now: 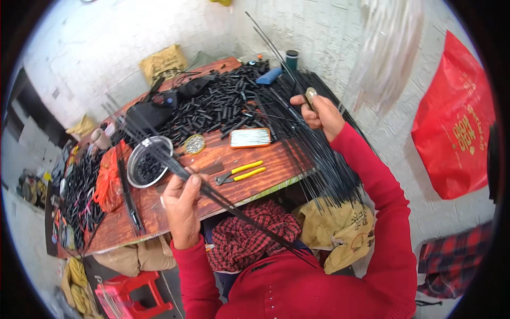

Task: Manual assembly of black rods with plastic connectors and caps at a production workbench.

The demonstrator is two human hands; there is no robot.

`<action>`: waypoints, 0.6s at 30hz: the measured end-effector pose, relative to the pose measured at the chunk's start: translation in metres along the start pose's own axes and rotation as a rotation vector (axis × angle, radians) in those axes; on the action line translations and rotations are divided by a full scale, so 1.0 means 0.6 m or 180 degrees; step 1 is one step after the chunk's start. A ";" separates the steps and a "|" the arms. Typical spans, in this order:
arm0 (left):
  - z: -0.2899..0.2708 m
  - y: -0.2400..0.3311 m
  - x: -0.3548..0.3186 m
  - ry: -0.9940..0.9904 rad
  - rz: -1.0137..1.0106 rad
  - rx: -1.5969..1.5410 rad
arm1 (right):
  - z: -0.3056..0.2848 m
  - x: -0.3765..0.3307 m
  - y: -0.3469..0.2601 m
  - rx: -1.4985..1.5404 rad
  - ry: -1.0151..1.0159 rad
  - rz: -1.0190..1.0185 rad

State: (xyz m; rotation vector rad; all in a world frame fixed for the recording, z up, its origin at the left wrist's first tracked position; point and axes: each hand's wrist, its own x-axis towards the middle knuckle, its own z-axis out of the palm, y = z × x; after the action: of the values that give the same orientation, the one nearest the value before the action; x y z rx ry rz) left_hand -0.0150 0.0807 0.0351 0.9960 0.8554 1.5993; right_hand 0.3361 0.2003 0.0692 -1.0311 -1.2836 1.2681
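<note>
In my left hand is a bundle of thin black rods, pinched between thumb and fingers. The bundle slants from the upper left down across my lap, its far ends blurred. My right hand is raised over the right side of the table, fingers closed around a small tan piece whose kind I cannot make out. Below that hand lies a large pile of long black rods, jutting past the table's front edge. Yellow-handled pliers rest between my hands, and a metal bowl of small black parts stands beyond my left hand.
The wooden table carries a heap of short black pieces, an orange-rimmed tray of thin pale pins and a small round dish. An orange bag sits at left. A red stool stands lower left; a red bag hangs right.
</note>
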 end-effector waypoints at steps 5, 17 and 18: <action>0.011 0.021 -0.023 -0.0010 0.0011 -0.0009 | 0.113 -0.031 -0.016 0.0917 -0.0935 0.0730; -0.047 0.030 -0.056 0.0235 0.0218 0.0008 | 0.228 0.008 -0.030 0.0250 -0.0651 -0.1010; -0.045 0.031 -0.057 0.0252 0.0170 0.0013 | 0.227 0.014 0.011 0.0202 -0.0522 -0.1141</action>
State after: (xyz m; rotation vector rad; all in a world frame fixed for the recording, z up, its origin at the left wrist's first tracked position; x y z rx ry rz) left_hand -0.0423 0.0421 0.0345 0.9711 0.8926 1.6924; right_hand 0.1997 0.1922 0.0727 -0.6259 -1.4671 1.1238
